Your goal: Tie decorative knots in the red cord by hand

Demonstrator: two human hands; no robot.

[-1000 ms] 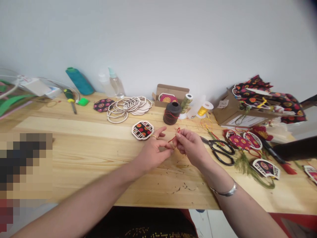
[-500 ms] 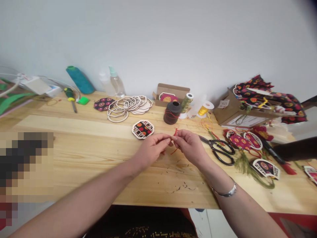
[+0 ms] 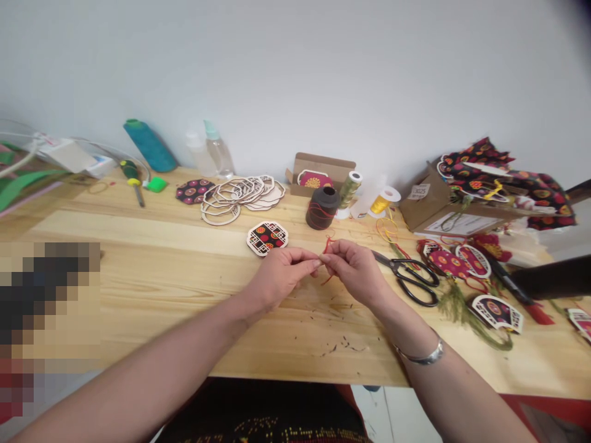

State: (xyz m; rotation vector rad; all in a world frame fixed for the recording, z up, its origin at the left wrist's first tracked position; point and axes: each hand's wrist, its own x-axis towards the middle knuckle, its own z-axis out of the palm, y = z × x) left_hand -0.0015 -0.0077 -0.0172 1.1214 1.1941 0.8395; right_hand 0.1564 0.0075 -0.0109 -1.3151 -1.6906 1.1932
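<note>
Fingers (image 3: 315, 263) of the left hand (image 3: 279, 277) are pressing together, thumb on index, tips meeting those of the right hand (image 3: 354, 271). Right thumb and index are pinching red cord (image 3: 328, 244): one bit is sticking up above the fingertips, a loose tail is hanging below. I'm not able to tell whether the left tips are gripping cord too; the contact point is too small.

Near side: I'm seeing the table (image 3: 184, 307) edge running under both forearms, with dark scraps (image 3: 344, 346) lying between it and the hands. A metal bracelet (image 3: 431, 354) is sitting at the right wrist.

Right side is looking tight: scissors (image 3: 396, 267) are lying just beside the right hand, blades toward it. A fan-shaped piece (image 3: 497, 312) and green tassel (image 3: 455, 301) are resting further right. Left is offering more room: wide wood is stretching out beside the left forearm.

Just past the left hand, a patterned octagonal piece (image 3: 267, 234) is lying flat. Farther back, a black thread cone (image 3: 322, 209) is standing beyond the cord, pale frames (image 3: 221, 214) are piling up to its left, and a small cardboard box (image 3: 339, 165) is sitting behind it. The wall (image 3: 277, 74) is closing off the back.
</note>
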